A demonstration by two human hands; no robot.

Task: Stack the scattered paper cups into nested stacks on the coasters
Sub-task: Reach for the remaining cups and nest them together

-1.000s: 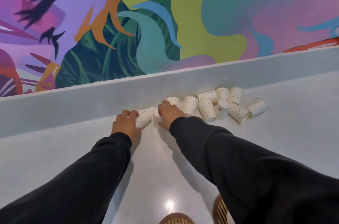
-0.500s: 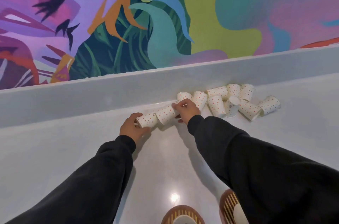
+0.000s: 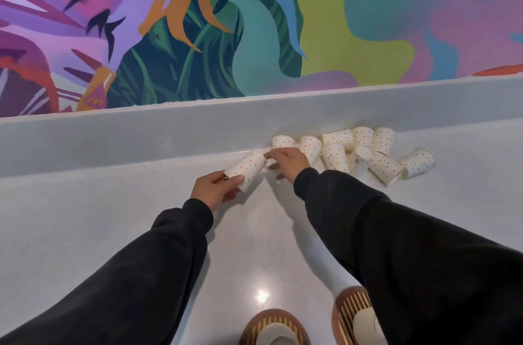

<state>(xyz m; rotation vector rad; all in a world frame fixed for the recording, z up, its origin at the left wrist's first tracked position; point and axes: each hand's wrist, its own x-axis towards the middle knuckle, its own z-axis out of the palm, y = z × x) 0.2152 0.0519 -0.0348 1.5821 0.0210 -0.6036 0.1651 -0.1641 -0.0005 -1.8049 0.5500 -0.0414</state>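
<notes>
My left hand point(image 3: 216, 189) grips the rim end of a dotted paper cup stack point(image 3: 247, 169) that lies tilted just above the white counter. My right hand point(image 3: 287, 160) touches the stack's far end with its fingertips; I cannot tell if it grips. Behind and right of that hand lies a heap of several dotted paper cups point(image 3: 359, 153), some on their sides, some upside down. Two round wooden slatted coasters sit at the bottom edge: the left coaster point(image 3: 273, 322) and the right coaster point(image 3: 348, 308), each bearing something white.
The white counter point(image 3: 113, 231) ends at a low raised back ledge point(image 3: 141, 132) under a colourful mural wall. My black sleeves point(image 3: 410, 259) cross the near counter and hide part of the right coaster.
The two cups held end to end have slid together into one short stack. My left hand has drawn it slightly toward me, and the view has shifted a little.
</notes>
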